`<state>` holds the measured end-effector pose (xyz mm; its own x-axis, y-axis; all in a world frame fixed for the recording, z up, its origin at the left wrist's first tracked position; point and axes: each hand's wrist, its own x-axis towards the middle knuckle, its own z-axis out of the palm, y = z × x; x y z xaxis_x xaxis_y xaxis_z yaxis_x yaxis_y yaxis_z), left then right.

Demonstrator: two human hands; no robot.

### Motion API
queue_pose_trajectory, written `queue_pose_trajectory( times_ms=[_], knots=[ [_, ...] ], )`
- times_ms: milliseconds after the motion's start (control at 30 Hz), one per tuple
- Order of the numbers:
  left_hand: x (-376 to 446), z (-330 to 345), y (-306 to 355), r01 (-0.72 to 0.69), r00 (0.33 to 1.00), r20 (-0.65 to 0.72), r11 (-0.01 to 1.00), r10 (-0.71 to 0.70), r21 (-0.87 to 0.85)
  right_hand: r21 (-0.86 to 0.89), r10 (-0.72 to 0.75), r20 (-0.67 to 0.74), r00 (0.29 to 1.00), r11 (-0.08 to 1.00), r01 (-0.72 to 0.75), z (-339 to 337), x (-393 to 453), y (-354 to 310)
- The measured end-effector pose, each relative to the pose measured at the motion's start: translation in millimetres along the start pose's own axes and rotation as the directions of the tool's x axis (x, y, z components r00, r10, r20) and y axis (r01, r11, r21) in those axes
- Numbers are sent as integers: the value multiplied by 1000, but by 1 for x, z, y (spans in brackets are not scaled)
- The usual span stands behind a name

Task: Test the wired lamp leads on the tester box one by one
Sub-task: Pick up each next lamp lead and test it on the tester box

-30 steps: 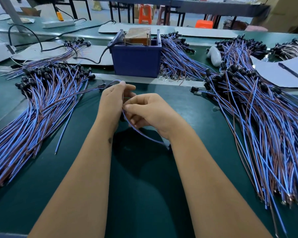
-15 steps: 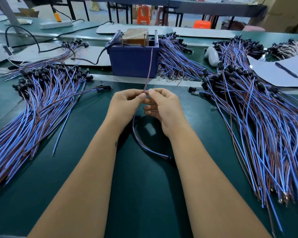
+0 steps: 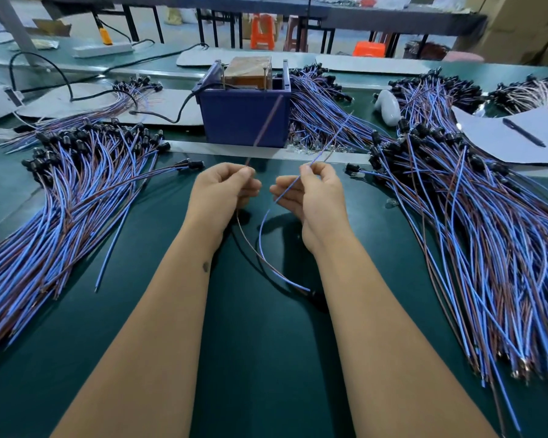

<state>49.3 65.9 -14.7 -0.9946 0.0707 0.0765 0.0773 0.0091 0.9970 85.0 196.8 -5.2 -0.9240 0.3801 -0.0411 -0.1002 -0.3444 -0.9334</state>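
My left hand (image 3: 223,188) pinches the brown wire (image 3: 264,126) of one lamp lead, its free end pointing up toward the blue tester box (image 3: 246,113). My right hand (image 3: 310,192) pinches the blue wire (image 3: 263,229) of the same lead. Both wires loop down between my forearms and join near the mat under my right forearm, where the lead's lamp end is hidden. The tester box stands beyond my hands with a wooden block and metal posts on top. The wire ends do not touch the box.
A big pile of blue-and-brown leads (image 3: 73,197) with black lamp holders lies to the left, another pile (image 3: 475,222) to the right, more behind the box. White paper with a pen (image 3: 524,132) is at the far right. A black cable (image 3: 171,116) runs into the box.
My hands have moved apart, splitting the two wires that were pinched together. The brown wire end now stands with the left hand and the blue with the right.
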Motion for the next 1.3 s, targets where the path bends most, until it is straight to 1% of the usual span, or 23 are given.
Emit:
queue_pose_trajectory(
  times_ms=[33,67,133,167,233,300,433,533,633,700,800,867,900,1000,1100,1200,1300],
  knots=[
    [1,-2,0,18,999,-33,998,-21,-64,-32,-15,-8,1000,999,15,-2,1,0],
    [3,-4,0,25,997,-64,995,-32,-98,-99,-45,-13,999,994,43,-4,1,0],
    [5,-6,-3,6,994,-112,994,-18,-105,-238,-111,-3,994,965,108,-5,3,3],
    [6,-6,-4,-16,991,-130,995,4,-96,-271,-126,6,992,955,123,-4,3,4],
    [7,-6,-6,-49,984,-171,997,39,-53,-285,-108,18,994,952,109,-3,4,4],
    [7,-8,-6,-42,974,-225,999,36,-22,-273,-89,39,995,957,96,-1,3,2],
    [10,-10,-2,16,956,-290,995,-43,-93,-229,-104,92,990,966,122,-2,2,3],
    [11,-7,0,5,955,-293,992,-42,-128,-313,-129,65,990,939,143,0,5,6],
    [11,-4,-1,-3,961,-274,998,-16,-68,-375,-108,-20,994,922,93,2,11,8],
    [12,-4,-1,15,962,-271,999,-24,-36,-399,-104,-43,994,914,78,1,13,8],
    [15,-4,0,52,957,-283,997,-65,-52,-368,-141,-1,990,920,131,-1,11,6],
    [15,-5,0,44,959,-277,997,-60,-62,-343,-160,45,986,925,165,-1,9,4],
    [14,-5,0,34,962,-269,997,-50,-64,-357,-169,51,984,917,176,0,9,5],
    [13,-5,-1,4,970,-243,999,-13,-37,-395,-169,-2,986,906,154,1,9,6],
    [14,-4,-2,1,971,-240,999,-10,-38,-373,-136,-52,989,922,107,1,9,6],
    [16,-4,-2,47,964,-259,995,-67,-83,-404,-138,-49,989,908,107,1,11,6],
    [15,-4,-1,47,962,-264,994,-71,-96,-437,-147,-14,989,891,126,2,10,8]
  ],
)
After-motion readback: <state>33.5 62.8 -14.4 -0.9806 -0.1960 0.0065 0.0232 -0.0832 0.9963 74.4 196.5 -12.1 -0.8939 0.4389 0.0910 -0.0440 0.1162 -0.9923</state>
